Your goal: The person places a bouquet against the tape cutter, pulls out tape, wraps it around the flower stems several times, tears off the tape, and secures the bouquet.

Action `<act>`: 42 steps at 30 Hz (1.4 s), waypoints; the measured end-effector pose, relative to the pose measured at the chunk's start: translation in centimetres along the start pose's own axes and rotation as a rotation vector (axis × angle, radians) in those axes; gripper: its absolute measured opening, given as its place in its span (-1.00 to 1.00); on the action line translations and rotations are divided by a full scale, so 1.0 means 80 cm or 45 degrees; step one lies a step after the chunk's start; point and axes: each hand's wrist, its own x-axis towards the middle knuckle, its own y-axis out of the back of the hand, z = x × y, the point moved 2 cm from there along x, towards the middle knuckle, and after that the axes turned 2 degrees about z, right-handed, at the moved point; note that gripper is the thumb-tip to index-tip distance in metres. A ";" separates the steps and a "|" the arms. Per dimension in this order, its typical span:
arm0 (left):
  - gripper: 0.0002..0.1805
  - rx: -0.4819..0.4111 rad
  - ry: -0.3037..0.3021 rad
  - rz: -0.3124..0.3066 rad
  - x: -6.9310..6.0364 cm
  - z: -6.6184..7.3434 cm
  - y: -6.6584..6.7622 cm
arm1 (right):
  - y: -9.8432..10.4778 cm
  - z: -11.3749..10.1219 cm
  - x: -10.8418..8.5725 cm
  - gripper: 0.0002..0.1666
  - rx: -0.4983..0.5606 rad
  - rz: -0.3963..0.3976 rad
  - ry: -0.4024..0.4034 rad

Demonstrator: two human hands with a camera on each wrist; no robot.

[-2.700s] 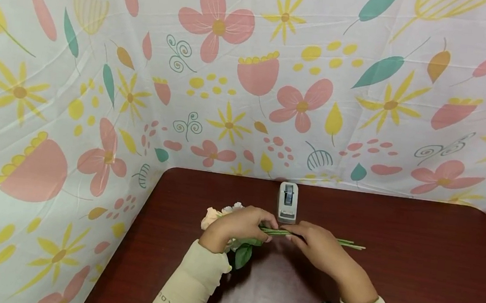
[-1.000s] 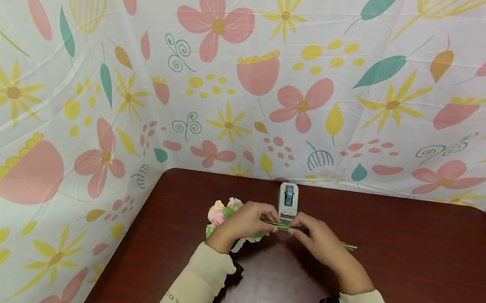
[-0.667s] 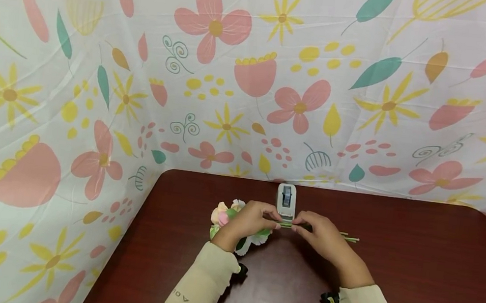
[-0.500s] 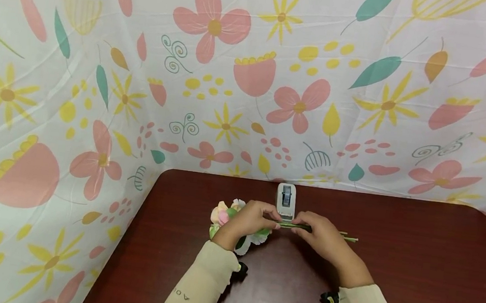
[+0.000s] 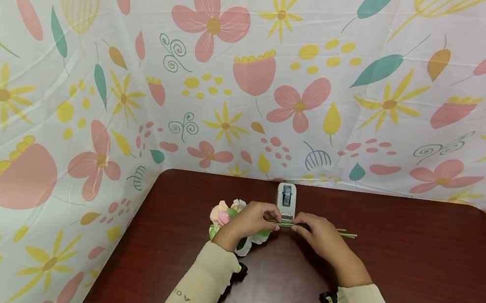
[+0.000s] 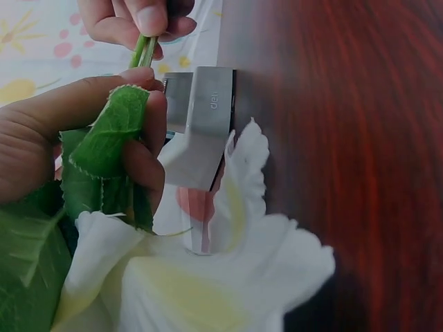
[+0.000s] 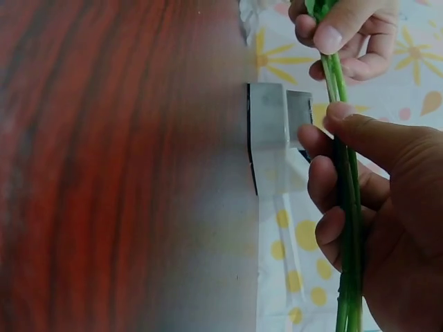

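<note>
Since earlier, the green stems have come nearer the tape dispenser, perhaps touching it. Left hand and right hand pinch them, fingertips closed.

Peach, pink and white flowers are held sideways, their bundled green stems running to the right.

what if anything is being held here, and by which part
Flowers, by their green stems: the left grip nearer the blooms, the right grip nearer the stem ends.

Pale glare on tabletop (left wrist view dimmer, softer).
</note>
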 end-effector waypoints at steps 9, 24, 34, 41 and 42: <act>-0.92 -0.002 -0.031 0.087 -0.002 0.001 -0.002 | -0.001 -0.003 0.001 -0.94 -0.032 0.037 -0.029; -0.90 0.081 -0.013 0.139 -0.001 0.004 -0.003 | -0.004 0.002 0.002 -0.87 0.025 0.093 -0.092; -0.91 0.108 -0.011 0.109 -0.002 0.003 -0.002 | -0.005 -0.004 0.007 -0.86 0.084 0.109 -0.150; -0.91 0.102 -0.018 0.101 -0.001 0.001 -0.005 | -0.011 -0.008 0.018 -0.80 0.059 0.170 -0.268; -0.91 0.099 -0.020 0.100 -0.001 0.000 -0.006 | -0.013 -0.008 0.020 -0.80 0.052 0.171 -0.279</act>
